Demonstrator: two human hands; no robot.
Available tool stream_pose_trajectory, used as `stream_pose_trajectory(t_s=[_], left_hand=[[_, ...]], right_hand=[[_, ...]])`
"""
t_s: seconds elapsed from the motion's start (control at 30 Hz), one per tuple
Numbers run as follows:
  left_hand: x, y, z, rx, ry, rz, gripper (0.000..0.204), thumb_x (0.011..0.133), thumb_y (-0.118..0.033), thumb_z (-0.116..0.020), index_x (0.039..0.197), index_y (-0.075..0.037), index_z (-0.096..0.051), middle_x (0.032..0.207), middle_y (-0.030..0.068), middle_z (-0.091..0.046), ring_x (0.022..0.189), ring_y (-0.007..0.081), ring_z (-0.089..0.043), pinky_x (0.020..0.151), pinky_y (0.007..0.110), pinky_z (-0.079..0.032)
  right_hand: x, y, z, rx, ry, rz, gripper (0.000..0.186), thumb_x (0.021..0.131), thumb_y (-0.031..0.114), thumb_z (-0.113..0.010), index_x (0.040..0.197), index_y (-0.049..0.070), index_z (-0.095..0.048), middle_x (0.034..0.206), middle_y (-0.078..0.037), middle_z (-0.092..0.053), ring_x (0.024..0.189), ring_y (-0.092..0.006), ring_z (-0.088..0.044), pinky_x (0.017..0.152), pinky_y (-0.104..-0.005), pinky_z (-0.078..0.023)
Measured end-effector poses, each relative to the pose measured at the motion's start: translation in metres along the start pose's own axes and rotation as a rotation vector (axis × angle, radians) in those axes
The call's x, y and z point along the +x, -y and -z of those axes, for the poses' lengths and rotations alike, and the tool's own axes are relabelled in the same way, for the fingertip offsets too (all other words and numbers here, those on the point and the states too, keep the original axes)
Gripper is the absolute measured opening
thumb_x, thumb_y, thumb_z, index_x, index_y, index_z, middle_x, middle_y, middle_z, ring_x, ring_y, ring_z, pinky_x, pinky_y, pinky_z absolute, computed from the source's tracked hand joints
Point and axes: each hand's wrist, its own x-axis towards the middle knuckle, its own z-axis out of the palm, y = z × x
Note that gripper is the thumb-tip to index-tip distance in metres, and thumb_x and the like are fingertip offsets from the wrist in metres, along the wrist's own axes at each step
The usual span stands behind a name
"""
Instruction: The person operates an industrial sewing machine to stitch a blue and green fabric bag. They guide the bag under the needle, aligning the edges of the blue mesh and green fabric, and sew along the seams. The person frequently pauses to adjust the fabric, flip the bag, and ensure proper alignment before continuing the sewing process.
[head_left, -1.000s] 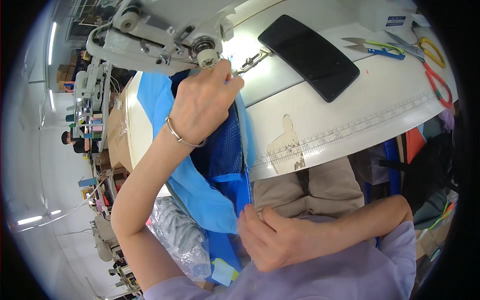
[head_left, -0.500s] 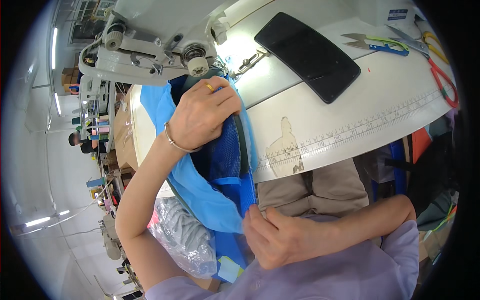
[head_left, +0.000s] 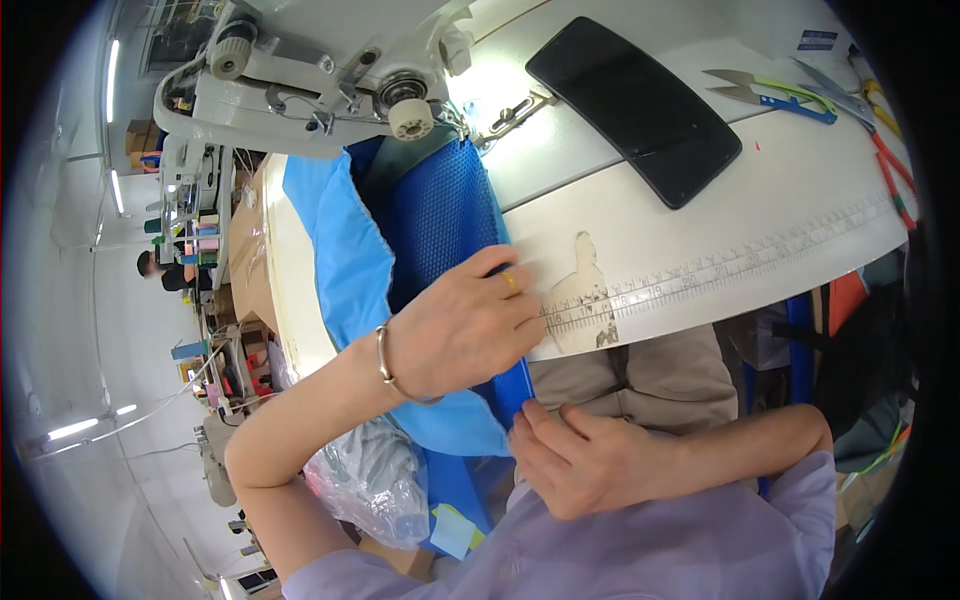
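Observation:
A piece of blue mesh fabric (head_left: 440, 200), joined with light blue cloth (head_left: 345, 240), runs from the sewing machine's needle area toward me over the table's front edge. Its right edge lies by the presser foot, where the machine head partly hides it. My left hand (head_left: 460, 325), with a ring and a bracelet, is closed on that edge midway along; its fingertips are partly hidden. Closer to my body, my right hand (head_left: 585, 460) pinches the lower end of the same edge. Between the two hands a short stretch of blue edge shows, fairly straight.
The sewing machine (head_left: 300, 100) stands over the far left of the table. Right of it lie a black phone (head_left: 635, 110), thread snips (head_left: 770, 95) and red-handled scissors (head_left: 885, 150). A ruler strip (head_left: 690, 285) follows the front edge. A plastic-wrapped bundle (head_left: 370, 480) sits below left.
My left hand has slid from beside the presser foot toward me along the fabric's edge, uncovering the mesh near the needle. My right hand keeps its pinch, barely shifted. The view has moved slightly.

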Motion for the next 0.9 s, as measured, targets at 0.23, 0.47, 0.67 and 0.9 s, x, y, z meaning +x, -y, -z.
stream_pose_trajectory(t_s=[0.23, 0.47, 0.67, 0.9], left_hand=[[-0.029, -0.046, 0.006, -0.11, -0.251, 0.38, 0.054, 0.066, -0.005, -0.069, 0.119, -0.008, -0.072, 0.139, 0.0192, -0.06, 0.135, 0.0443, -0.05, 0.115, 0.063, -0.036], [-0.051, -0.057, -0.034, 0.049, -0.483, 0.622, 0.07, 0.066, 0.008, -0.062, 0.136, 0.005, -0.058, 0.139, 0.0238, -0.058, 0.125, 0.0435, -0.059, 0.108, 0.049, -0.048], [-0.063, -0.04, -0.043, -0.037, -0.666, 0.633, 0.06, 0.071, 0.008, -0.062, 0.131, 0.011, -0.058, 0.12, 0.022, -0.069, 0.099, 0.0376, -0.065, 0.09, 0.045, -0.052], [-0.054, -0.036, -0.051, 0.137, -0.568, 0.445, 0.056, 0.068, -0.006, -0.069, 0.123, -0.001, -0.07, 0.118, 0.0155, -0.071, 0.101, 0.0304, -0.067, 0.086, 0.042, -0.051]], right_hand=[[-0.016, -0.003, -0.005, 0.014, 0.014, -0.054, 0.028, 0.08, 0.021, -0.064, 0.087, -0.005, -0.074, 0.094, -0.017, -0.072, 0.099, -0.0292, -0.067, 0.069, -0.0298, -0.05], [-0.017, -0.01, -0.008, 0.016, 0.039, -0.004, 0.026, 0.081, 0.018, -0.065, 0.089, -0.006, -0.074, 0.097, -0.017, -0.072, 0.101, -0.0292, -0.066, 0.069, -0.0296, -0.05], [-0.017, -0.011, -0.007, -0.035, 0.072, 0.03, 0.027, 0.082, 0.017, -0.065, 0.091, -0.006, -0.074, 0.097, -0.017, -0.072, 0.101, -0.0289, -0.067, 0.068, -0.0293, -0.05], [-0.015, -0.013, -0.004, -0.019, 0.119, 0.052, 0.025, 0.083, 0.015, -0.066, 0.091, -0.007, -0.074, 0.098, -0.018, -0.072, 0.102, -0.0297, -0.067, 0.065, -0.0294, -0.051]])
